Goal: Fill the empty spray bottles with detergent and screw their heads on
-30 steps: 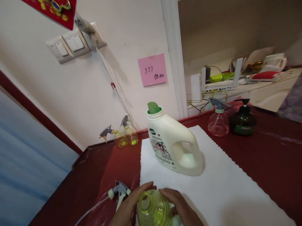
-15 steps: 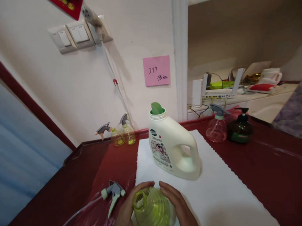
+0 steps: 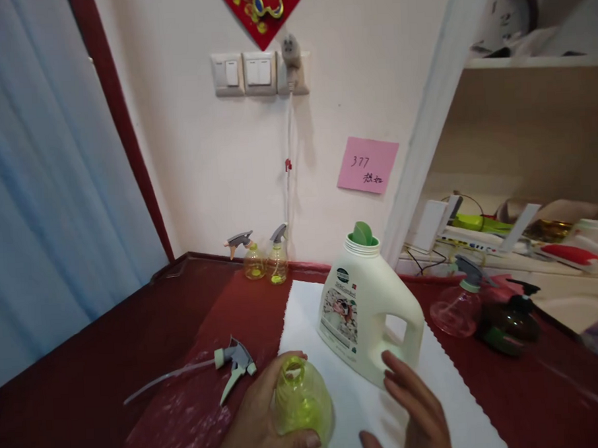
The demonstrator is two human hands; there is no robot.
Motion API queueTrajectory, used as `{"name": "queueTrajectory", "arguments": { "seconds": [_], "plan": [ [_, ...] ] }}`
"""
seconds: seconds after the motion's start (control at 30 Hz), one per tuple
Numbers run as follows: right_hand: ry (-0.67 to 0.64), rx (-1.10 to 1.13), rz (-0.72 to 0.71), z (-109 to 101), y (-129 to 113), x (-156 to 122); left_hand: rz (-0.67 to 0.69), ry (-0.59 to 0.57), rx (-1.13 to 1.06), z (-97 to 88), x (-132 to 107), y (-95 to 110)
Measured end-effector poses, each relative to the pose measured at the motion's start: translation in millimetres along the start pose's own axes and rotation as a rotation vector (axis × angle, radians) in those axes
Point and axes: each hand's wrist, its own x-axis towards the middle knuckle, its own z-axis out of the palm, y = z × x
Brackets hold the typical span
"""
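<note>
My left hand grips a ribbed yellow-green plastic bottle, which has no spray head on it and stands with its open mouth up over the edge of a white scalloped cloth. Just left of that hand, a grey and pale-green spray head lies on the red tablecloth, its clear tube trailing left. My right hand is open with its fingers spread, holding nothing. Its fingertips are close to the base of a large cream detergent jug, whose neck shows a green insert.
Two small spray bottles stand by the wall behind the cloth. A pink spray bottle and a dark pump bottle stand at right. The dark red table edge meets the wall, and a blue curtain hangs at left.
My right hand has let go of the bottle and moved right towards the jug, opening. My left hand keeps the bottle, now more upright. The whole view has swung and levelled.
</note>
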Motion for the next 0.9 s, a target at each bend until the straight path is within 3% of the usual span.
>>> {"name": "queueTrajectory", "arguments": {
  "seconds": [0.1,0.23,0.37,0.5,0.73,0.9],
  "plan": [
    [0.060,0.081,0.032,-5.1,6.0,26.9,-0.035,0.042,0.084,-2.2,2.9,-2.9],
    [0.172,0.230,0.215,-7.7,-5.2,63.8,-0.109,0.063,0.124,-2.7,4.4,-3.5],
    [0.309,0.216,0.362,-12.8,-7.0,86.2,-0.099,0.112,0.159,-0.7,4.3,-16.7],
    [0.241,0.196,0.579,-18.4,12.5,92.0,-0.083,0.097,0.166,0.2,5.5,-18.2],
    [0.105,0.186,0.737,-13.8,33.8,101.2,-0.185,0.075,0.161,0.4,4.0,15.1],
    [0.232,0.035,0.714,-6.3,22.2,107.5,-0.182,0.054,0.187,1.1,1.9,16.2]
  ]
}}
